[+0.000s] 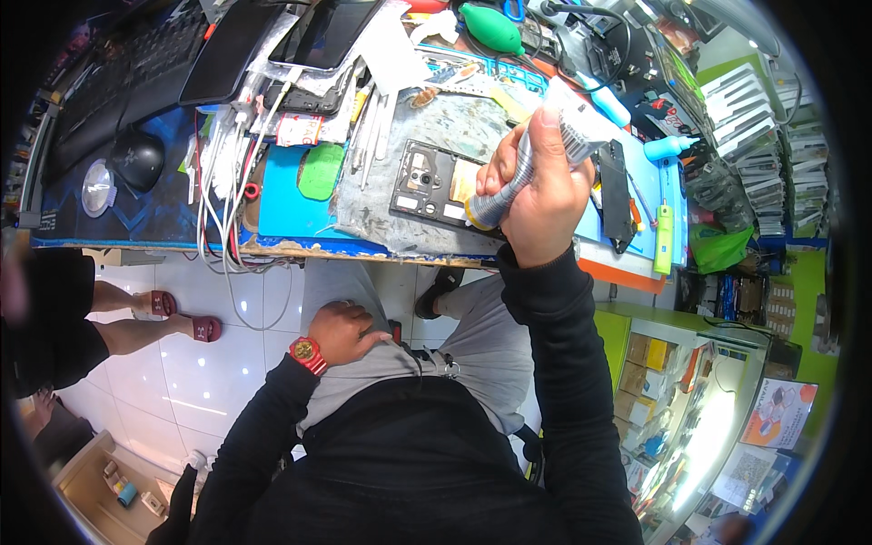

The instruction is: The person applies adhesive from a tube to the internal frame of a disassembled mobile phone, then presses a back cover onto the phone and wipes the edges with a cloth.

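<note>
My right hand [540, 186] is closed around a silvery grey tube [577, 136], tilted with its narrower end pointing down-left over the rear of a disassembled black phone [422, 182]. The phone lies on a worn grey mat [372, 218], its lower right partly hidden behind the tube and hand. My left hand [345, 331], below the bench edge, rests on my grey-trousered lap with its fingers loosely apart and holds nothing.
Cables [232, 173], phones [227, 50], a mouse [136, 159] and a green blower [490, 27] crowd the bench. A black part [615, 195] lies right. A lit display case [681, 409] stands lower right; another person's legs [136, 336] are at left.
</note>
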